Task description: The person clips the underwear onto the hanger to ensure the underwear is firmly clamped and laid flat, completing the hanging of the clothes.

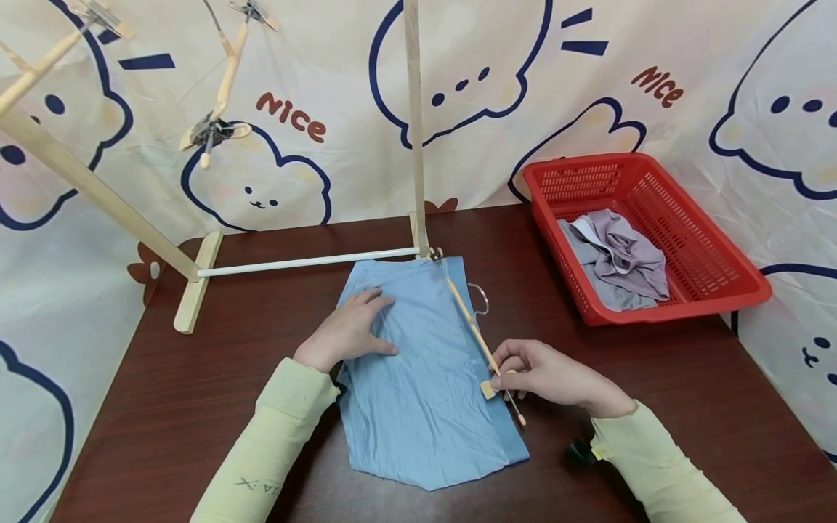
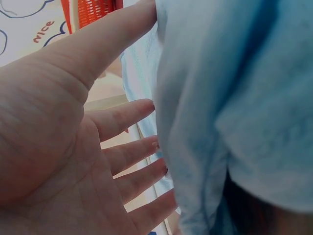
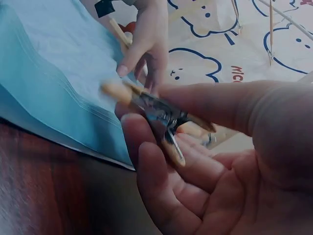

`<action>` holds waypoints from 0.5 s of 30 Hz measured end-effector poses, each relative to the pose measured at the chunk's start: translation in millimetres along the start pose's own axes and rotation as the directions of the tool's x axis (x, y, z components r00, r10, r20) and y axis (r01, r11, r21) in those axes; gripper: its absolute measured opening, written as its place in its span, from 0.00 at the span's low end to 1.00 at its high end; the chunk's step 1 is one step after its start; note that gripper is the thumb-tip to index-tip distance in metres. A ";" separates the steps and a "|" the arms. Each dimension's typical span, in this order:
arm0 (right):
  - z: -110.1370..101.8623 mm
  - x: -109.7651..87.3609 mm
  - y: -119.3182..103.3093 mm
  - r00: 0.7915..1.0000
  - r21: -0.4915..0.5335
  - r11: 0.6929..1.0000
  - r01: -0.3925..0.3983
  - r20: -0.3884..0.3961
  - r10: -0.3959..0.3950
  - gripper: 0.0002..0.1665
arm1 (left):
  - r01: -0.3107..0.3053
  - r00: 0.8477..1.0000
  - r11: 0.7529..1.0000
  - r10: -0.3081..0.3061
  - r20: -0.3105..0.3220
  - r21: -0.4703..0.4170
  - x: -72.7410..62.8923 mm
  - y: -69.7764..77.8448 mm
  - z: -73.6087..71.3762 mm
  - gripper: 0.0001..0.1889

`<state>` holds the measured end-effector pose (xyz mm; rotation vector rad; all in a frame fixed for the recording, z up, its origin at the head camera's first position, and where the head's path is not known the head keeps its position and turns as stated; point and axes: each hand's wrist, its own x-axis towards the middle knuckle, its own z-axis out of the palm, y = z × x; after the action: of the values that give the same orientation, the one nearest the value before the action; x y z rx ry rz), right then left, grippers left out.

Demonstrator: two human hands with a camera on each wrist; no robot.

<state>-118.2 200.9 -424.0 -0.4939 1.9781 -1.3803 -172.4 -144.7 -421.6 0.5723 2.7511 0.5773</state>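
A light-blue garment (image 1: 425,407) lies folded on the dark wooden table, its narrower end toward the rack. My left hand (image 1: 349,330) rests on its upper left part with the fingers spread; in the left wrist view the fingertips (image 2: 144,105) reach the blue cloth (image 2: 195,98). Along the garment's right edge lies a wooden clip hanger (image 1: 472,319), its metal hook (image 1: 482,296) pointing right. My right hand (image 1: 546,374) pinches the hanger's near clip between thumb and fingers. Close up, that metal-and-wood clip (image 3: 164,115) sits between thumb and fingertips. A second clip (image 1: 435,255) is at the garment's far edge.
A red plastic basket (image 1: 693,319) with grey and mauve clothes (image 1: 621,250) stands at the back right. Behind the garment is a wooden rack with a white lower bar (image 1: 314,260). More clip hangers (image 1: 229,80) hang at upper left, before a printed cloth backdrop.
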 end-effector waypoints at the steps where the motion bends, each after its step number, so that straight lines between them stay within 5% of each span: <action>1: 1.4 0.3 0.6 1.000 0.005 1.000 0.002 0.003 -0.002 0.18 | -0.001 1.000 1.000 0.001 -0.002 0.001 0.0 0.1 0.2 0.46; 6: 7.0 3.2 3.5 0.999 -0.019 1.000 0.006 -0.034 -0.006 0.15 | 0.002 1.000 1.000 -0.002 -0.007 0.004 -0.1 0.4 1.1 0.46; 15: 4.9 2.5 5.6 0.983 -0.229 0.972 -0.046 -0.186 0.003 0.12 | 0.003 1.000 1.000 -0.003 -0.007 0.013 0.4 -0.1 1.5 0.46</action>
<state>-116.1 198.1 -431.1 -0.4580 2.3054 -1.2218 -172.3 -144.1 -423.1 0.5696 2.7641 0.5616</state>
